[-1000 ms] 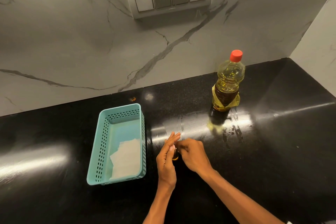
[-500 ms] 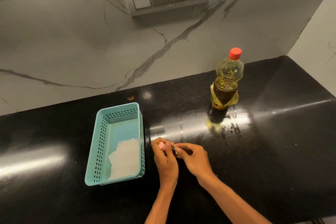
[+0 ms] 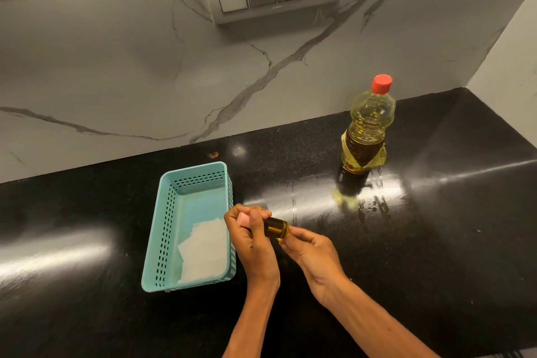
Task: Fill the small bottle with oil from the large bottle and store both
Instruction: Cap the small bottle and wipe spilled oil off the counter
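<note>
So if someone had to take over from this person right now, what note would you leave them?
Left hand: grips the pink cap of the small clear bottle, held sideways above the glossy black counter.
Right hand: pinches the bottle's base end.
Large clear plastic oil bottle: upright at the back right, red cap on.
Light-blue perforated plastic basket: left of the hands, white paper sheet inside.
Done: the small bottle looks filled with amber oil.
Left: check the pink cap is tight (cannot tell), then store both bottles, probably in the basket.
</note>
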`<state>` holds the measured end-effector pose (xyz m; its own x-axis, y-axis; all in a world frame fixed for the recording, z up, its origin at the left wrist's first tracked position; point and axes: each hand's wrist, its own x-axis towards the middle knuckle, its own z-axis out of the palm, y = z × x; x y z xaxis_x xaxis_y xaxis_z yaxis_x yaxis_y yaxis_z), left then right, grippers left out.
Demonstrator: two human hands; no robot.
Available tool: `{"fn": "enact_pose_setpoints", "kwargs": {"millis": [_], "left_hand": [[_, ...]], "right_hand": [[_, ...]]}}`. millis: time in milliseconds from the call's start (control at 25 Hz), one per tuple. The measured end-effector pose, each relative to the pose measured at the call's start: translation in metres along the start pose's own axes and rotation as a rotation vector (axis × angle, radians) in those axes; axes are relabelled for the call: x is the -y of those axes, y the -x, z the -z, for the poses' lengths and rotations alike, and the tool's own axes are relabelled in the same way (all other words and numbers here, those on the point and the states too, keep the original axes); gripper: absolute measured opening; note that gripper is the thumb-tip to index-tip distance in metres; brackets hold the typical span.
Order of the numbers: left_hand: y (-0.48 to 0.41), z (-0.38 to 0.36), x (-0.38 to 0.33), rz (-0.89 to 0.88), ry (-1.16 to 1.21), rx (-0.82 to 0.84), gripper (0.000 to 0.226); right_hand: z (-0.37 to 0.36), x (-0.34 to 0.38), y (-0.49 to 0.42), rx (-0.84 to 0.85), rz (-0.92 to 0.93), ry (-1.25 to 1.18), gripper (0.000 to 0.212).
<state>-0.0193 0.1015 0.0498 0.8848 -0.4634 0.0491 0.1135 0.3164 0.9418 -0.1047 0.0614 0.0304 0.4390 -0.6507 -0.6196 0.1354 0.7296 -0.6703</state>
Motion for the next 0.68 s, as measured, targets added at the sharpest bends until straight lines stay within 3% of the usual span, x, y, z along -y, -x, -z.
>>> {"fn": "enact_pose_setpoints", "kwargs": {"millis": [240, 680], "left_hand": [[-0.003, 0.003, -0.001, -0.027, -0.004, 0.075, 0.001], [-0.006, 0.002, -0.013, -0.068, 0.050, 0.087, 0.006]], "right_hand": [[-0.001, 0.011, 0.003, -0.003, -0.034, -0.150, 0.018], [-0.011, 0.019, 0.016, 0.014, 0.003, -0.026, 0.018]]}}
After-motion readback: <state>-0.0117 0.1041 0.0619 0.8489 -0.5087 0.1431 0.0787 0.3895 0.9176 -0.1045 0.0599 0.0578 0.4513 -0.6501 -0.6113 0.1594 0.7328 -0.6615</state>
